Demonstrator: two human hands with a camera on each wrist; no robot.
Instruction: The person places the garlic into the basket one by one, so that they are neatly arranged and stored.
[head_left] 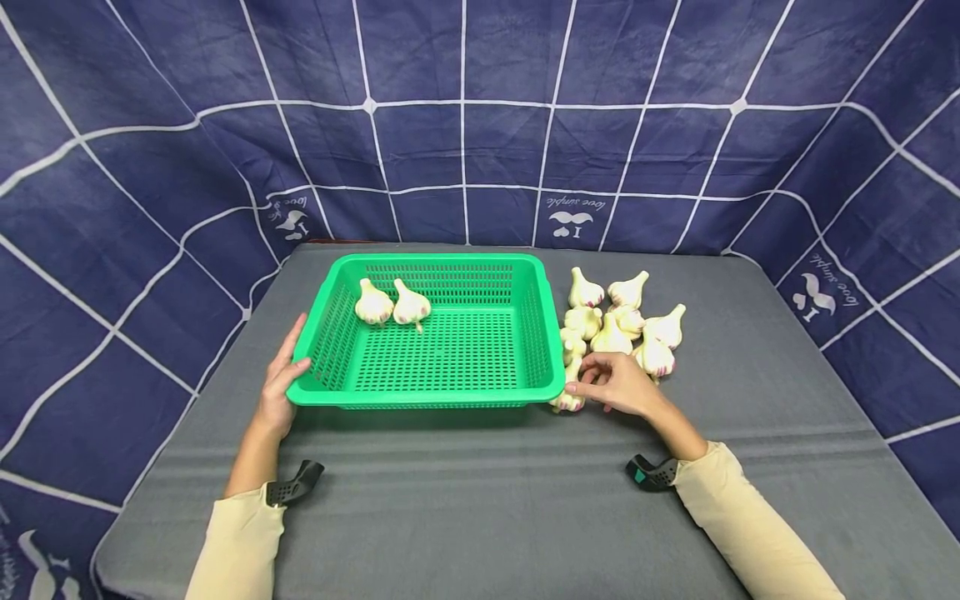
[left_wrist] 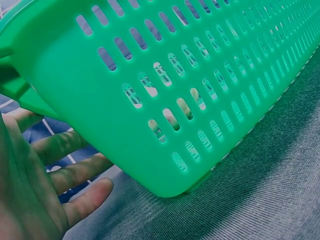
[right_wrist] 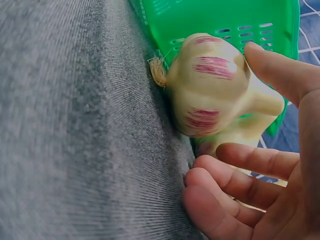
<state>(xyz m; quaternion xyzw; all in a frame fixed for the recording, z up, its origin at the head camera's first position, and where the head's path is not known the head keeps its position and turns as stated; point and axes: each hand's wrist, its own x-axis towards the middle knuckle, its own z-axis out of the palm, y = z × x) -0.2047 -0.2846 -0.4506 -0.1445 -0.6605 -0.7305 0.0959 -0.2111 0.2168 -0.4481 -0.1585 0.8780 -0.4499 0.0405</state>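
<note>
A green plastic basket (head_left: 438,398) with slotted walls stands on the grey cloth, two garlic bulbs (head_left: 374,303) lying at its far left inside. My left hand (head_left: 279,392) is at the basket's left side, thumb over the rim. In the left wrist view its fingers (left_wrist: 82,172) are straight and spread beside the slotted wall. At the basket's right end, my right hand (head_left: 617,382) is around a purple-streaked garlic bulb (right_wrist: 212,85). Its thumb tip meets the bulb, while the other fingers are loosely bent below, apart from it. Another bulb is partly hidden behind that one.
Several more garlic bulbs (head_left: 611,335) lie clustered right of the basket, some touching each other. Grey cloth (head_left: 465,500) covers the table. Blue curtains with white lines (head_left: 502,150) hang behind it and along both sides.
</note>
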